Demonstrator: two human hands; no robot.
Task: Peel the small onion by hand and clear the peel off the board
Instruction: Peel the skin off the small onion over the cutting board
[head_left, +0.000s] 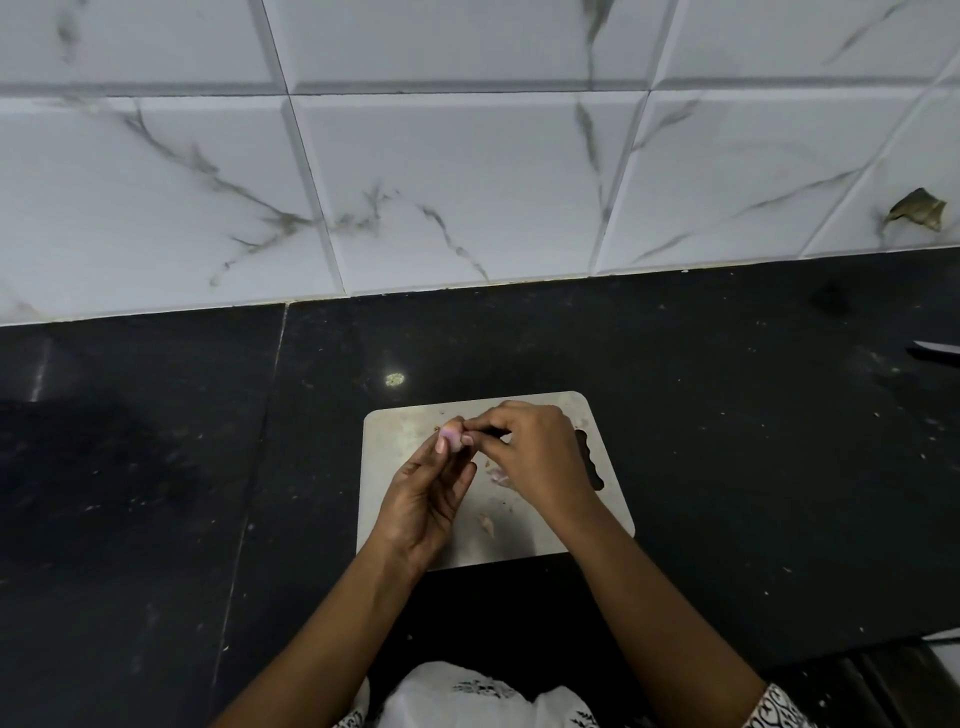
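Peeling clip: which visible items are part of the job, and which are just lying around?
Job: small onion, left hand, right hand, cutting board, peel scraps.
Idle: knife tip at the right edge, dry leaf-like scrap against the wall tiles.

The worktop (156, 467) is dark shiny stone, the wall tiles (467, 182) are smooth and glossy, the board (395, 441) is dull grey

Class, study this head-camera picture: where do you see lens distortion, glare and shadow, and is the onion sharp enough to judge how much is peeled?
Head view: the wide lens bends the wall tiles and counter edge; a small glare spot shines on the dark counter; the left side lies in shadow; the onion, pinched between left hand and right hand, is small, soft and part-hidden, so peel progress is unclear.
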